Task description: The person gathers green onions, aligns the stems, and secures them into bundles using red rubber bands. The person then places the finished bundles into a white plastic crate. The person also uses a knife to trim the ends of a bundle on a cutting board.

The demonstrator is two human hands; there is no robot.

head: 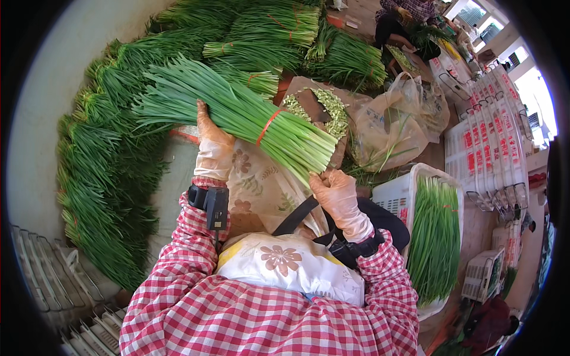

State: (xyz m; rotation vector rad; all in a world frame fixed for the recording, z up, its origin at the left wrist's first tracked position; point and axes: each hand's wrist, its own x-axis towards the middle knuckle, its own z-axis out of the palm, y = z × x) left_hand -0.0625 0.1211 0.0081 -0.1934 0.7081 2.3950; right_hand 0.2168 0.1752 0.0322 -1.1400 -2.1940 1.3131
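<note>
A large bunch of green garlic chives [231,107] lies across my left hand [213,142], which grips it from below, thumb up over the leaves. A red band [268,127] circles the bunch towards its pale cut ends. My right hand [336,191], in a translucent glove like the left, has its fingertips closed at the lower edge of those ends, pinching a stalk there. Beyond the ends, a wooden block [314,104] carries a dark blade [315,101] and many short chive trimmings [337,116].
Heaped chive bundles [107,178] curve along the wall at left and ahead. At right are a plastic bag [392,129], a white crate [461,213] holding chives [434,240], and stacked white crates [485,147]. Another person [407,18] sits at the upper right; one more is at the lower right.
</note>
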